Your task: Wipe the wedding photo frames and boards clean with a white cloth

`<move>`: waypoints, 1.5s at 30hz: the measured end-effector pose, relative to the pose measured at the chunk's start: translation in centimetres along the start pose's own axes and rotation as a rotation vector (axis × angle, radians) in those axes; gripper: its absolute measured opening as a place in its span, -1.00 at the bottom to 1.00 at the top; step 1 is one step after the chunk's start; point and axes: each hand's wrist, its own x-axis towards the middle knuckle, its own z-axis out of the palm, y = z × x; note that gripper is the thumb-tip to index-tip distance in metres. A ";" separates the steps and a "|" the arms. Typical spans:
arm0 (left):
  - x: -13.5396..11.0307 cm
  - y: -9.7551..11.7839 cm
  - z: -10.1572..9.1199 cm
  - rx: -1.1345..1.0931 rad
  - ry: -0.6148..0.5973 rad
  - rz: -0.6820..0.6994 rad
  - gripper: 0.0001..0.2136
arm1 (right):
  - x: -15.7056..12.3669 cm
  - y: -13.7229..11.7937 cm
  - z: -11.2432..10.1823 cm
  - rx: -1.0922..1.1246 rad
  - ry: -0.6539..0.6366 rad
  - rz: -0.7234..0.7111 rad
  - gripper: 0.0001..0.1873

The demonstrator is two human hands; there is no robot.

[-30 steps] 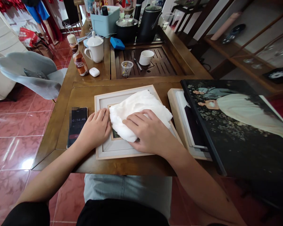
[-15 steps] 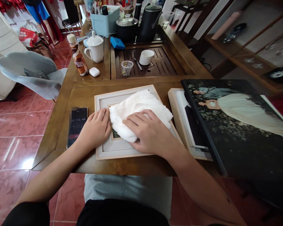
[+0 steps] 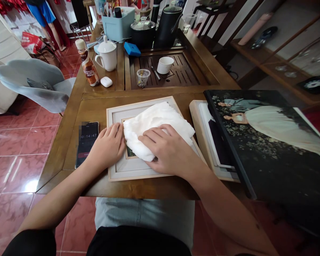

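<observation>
A light wooden picture frame [image 3: 117,170] lies flat on the wooden table [image 3: 96,103] in front of me. A white cloth [image 3: 154,121] covers most of its glass. My right hand [image 3: 168,151] lies flat on the near part of the cloth, fingers stretched out and pressing down. On the frame's left edge rests my left hand [image 3: 108,145], flat with its fingers together, holding the frame still.
A phone [image 3: 87,142] showing a timer lies left of the frame. A second frame [image 3: 202,135] and a large dark canvas photo [image 3: 269,142] lie to the right. Behind are a tea tray [image 3: 181,76], white cup [image 3: 165,65], teapot [image 3: 106,55], bottle [image 3: 88,65], kettles. A grey chair [image 3: 34,81] stands left.
Both hands and the cloth stay where they were. Only the phone's timer has advanced by one second.
</observation>
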 end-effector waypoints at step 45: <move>0.0 -0.1 0.1 0.041 0.007 0.010 -0.50 | 0.0 0.0 0.1 -0.030 0.022 -0.011 -0.62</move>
